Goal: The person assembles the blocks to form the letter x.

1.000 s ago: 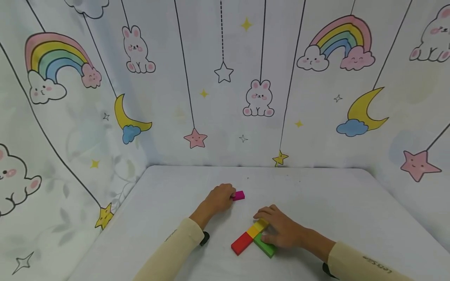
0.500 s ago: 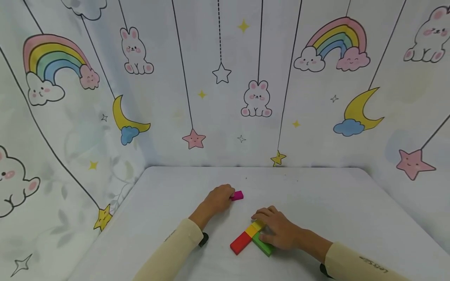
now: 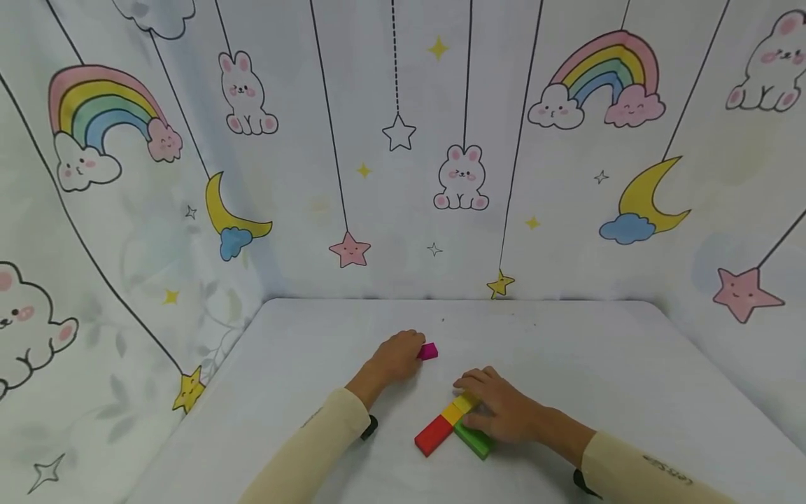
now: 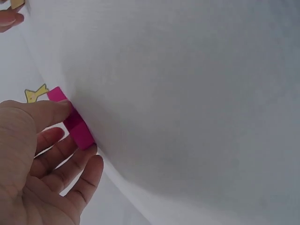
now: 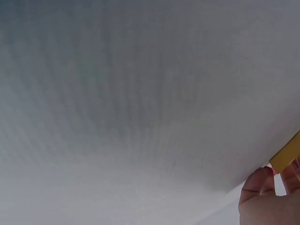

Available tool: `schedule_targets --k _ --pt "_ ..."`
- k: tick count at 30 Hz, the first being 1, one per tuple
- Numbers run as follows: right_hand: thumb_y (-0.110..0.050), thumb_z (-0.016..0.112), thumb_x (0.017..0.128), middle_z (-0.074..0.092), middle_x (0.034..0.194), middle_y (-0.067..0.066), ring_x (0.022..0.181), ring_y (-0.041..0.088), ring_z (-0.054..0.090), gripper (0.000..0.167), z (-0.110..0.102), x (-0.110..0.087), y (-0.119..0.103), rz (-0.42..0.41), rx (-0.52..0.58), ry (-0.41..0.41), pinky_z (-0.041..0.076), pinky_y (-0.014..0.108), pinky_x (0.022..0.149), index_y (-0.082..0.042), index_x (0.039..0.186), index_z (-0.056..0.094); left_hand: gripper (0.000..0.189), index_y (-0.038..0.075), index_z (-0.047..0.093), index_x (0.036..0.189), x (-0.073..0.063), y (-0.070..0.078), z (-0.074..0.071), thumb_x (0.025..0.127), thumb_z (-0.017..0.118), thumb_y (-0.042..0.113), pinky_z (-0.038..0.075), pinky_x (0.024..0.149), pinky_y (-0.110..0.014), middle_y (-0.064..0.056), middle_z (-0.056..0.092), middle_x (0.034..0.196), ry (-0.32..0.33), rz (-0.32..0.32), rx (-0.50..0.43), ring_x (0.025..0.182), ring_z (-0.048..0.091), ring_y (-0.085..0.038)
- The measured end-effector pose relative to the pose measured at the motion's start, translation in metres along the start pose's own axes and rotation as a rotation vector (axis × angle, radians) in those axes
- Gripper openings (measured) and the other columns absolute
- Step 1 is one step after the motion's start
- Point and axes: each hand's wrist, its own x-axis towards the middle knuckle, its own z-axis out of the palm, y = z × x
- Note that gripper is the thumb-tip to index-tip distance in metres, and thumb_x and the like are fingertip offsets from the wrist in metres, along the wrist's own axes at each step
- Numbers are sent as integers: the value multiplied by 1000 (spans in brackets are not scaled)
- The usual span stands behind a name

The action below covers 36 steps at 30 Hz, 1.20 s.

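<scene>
My left hand [image 3: 401, 355] pinches a magenta block [image 3: 429, 351] at the middle of the table. In the left wrist view, the thumb lies across that magenta block [image 4: 78, 127] with fingertips on its far side. Nearer and to the right, my right hand [image 3: 504, 407] holds a yellow block [image 3: 466, 401] between thumb and fingers, partly covering it. Against its near end lies a red block [image 3: 433, 435], in line with it. A green block [image 3: 475, 441] sits at an angle beside them, under the right thumb. Only part of the yellow block [image 5: 287, 155] shows in the right wrist view.
All the blocks are on a white-covered table [image 3: 567, 350]. Behind it hangs a white backdrop [image 3: 403, 210] printed with rabbits, stars, moons and rainbows, which also runs along both sides. Sleeves and dark wrist straps are on both arms.
Both hands keep their hold in nearly the same places. The left hand has shifted very slightly over the magenta block; the head view sways a little.
</scene>
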Motion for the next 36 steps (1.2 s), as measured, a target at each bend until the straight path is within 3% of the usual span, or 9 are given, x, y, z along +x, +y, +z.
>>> schedule_targets --k 5,11,20,26,30,36 --pt "-48 61 97 50 144 -4 123 13 41 56 -2 2 2 18 -1 11 50 49 101 -18 144 52 25 10 66 117 6 3 3 95 71 21 56 86 -28 -1 61 100 -8 -10 58 90 56 -14" --pt "-49 61 97 51 143 -3 123 14 42 57 -4 2 2 35 -17 19 49 49 103 -18 143 52 17 10 66 108 10 -1 5 95 71 19 52 77 -25 1 55 89 3 -6 0 83 52 -13" --pt "-48 64 95 52 141 -3 123 14 42 54 -5 -2 3 33 -42 43 50 49 102 -19 140 55 17 9 67 104 8 -3 1 92 74 17 52 76 -25 0 57 89 -14 31 -31 82 53 -14" --pt "-45 66 94 53 139 -4 123 14 44 49 -4 -7 0 17 -51 51 51 47 103 -19 135 59 22 10 68 109 2 -1 -4 91 76 18 53 78 -25 0 60 94 -29 53 -35 86 54 -13" --pt "-45 65 96 56 136 -4 122 15 47 45 -4 -10 -3 15 -94 63 51 45 103 -18 132 60 24 11 69 114 -6 0 -5 91 75 17 54 81 -23 1 62 100 -36 100 -39 90 54 -11" --pt "-44 63 98 58 135 -5 125 17 50 40 -2 -14 -4 -3 -144 54 50 45 105 -19 129 63 27 14 70 117 -19 6 -7 92 75 18 53 83 -20 5 62 102 -58 157 -141 92 54 -7"
